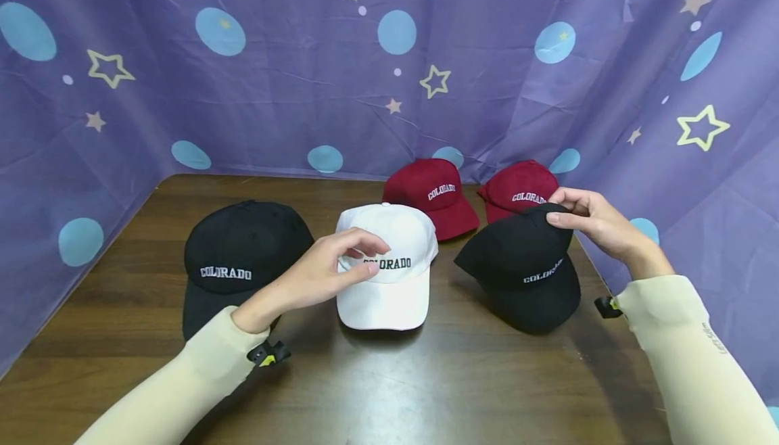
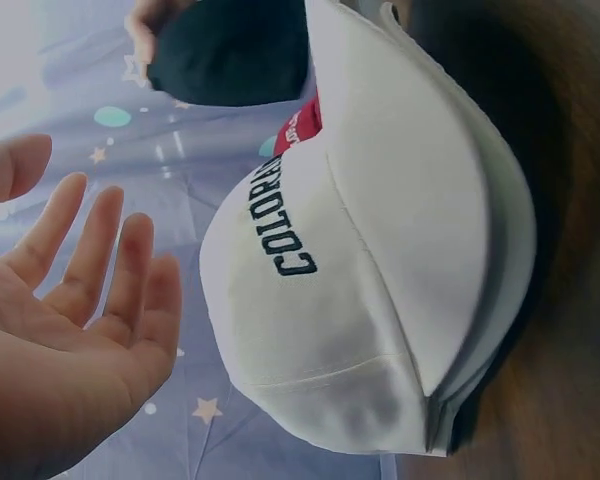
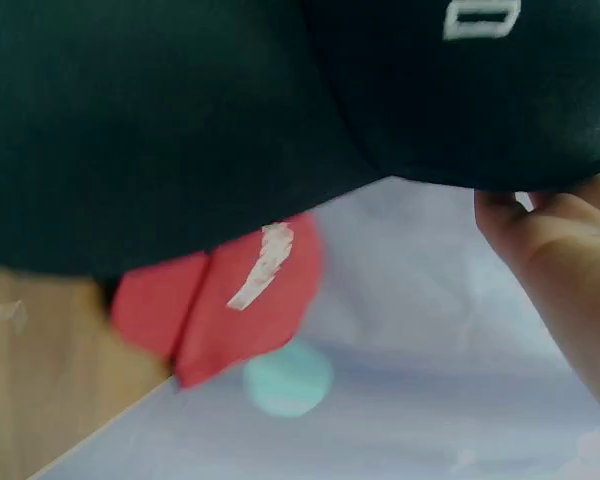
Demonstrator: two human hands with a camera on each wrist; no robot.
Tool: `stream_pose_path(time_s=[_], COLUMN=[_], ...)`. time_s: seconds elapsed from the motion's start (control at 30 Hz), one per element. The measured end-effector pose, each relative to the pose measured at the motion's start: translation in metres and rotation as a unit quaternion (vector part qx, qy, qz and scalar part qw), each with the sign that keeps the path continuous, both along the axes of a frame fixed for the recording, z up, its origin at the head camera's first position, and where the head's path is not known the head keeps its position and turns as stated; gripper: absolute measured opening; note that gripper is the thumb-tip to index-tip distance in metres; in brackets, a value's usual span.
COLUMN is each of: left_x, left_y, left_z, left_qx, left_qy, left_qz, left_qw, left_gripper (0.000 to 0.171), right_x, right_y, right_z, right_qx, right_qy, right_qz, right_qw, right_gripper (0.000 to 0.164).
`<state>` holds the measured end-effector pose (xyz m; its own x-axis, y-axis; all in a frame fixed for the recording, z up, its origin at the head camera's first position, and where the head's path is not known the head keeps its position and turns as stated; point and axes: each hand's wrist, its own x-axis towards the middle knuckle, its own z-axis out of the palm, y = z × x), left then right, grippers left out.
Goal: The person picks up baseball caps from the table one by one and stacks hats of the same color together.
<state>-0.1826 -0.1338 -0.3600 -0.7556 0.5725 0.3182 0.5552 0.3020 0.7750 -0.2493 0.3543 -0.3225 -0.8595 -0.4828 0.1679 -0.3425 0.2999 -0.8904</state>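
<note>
My right hand pinches the top of a black baseball cap between thumb and fingers, on the right side of the table. The cap hangs tilted, brim down, its white COLORADO lettering facing the front. In the right wrist view this black cap fills the upper part. My left hand hovers by a white COLORADO cap, fingers loosely bent and holding nothing. From the left wrist, the white cap shows more than one white brim edge, layered together; a gap separates it from the hand.
Another black COLORADO cap sits on the left of the brown wooden table, partly behind my left forearm. Two red caps stand at the back right, one behind the held cap. A purple star-patterned curtain encloses the table.
</note>
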Motion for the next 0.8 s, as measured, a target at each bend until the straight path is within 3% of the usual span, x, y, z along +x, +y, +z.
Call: stream_pose_path(time_s=[0.17, 0.3, 0.6, 0.8], left_x=[-0.001, 0.000, 0.003, 0.004], left_y=[0.003, 0.010, 0.018, 0.018], left_z=[0.005, 0.010, 0.021, 0.023], left_qx=[0.015, 0.021, 0.017, 0.025], left_qy=[0.018, 0.016, -0.029, -0.081], left_qz=[0.003, 0.000, -0.028, -0.053], left_qw=[0.9997, 0.9997, 0.9990, 0.9950], left_gripper=[0.038, 0.049, 0.051, 0.046], right_x=[0.017, 0.032, 0.057, 0.067], right_y=[-0.036, -0.070, -0.125, -0.149], right_z=[0.017, 0.022, 0.019, 0.014], right_qx=[-0.119, -0.164, -0.130, -0.132], right_qy=[-0.009, -0.019, -0.019, -0.034], right_qz=[0.077, 0.077, 0.009, -0.010], right_qw=[0.990, 0.983, 0.991, 0.991], right_gripper=[0.020, 0.020, 0.009, 0.004])
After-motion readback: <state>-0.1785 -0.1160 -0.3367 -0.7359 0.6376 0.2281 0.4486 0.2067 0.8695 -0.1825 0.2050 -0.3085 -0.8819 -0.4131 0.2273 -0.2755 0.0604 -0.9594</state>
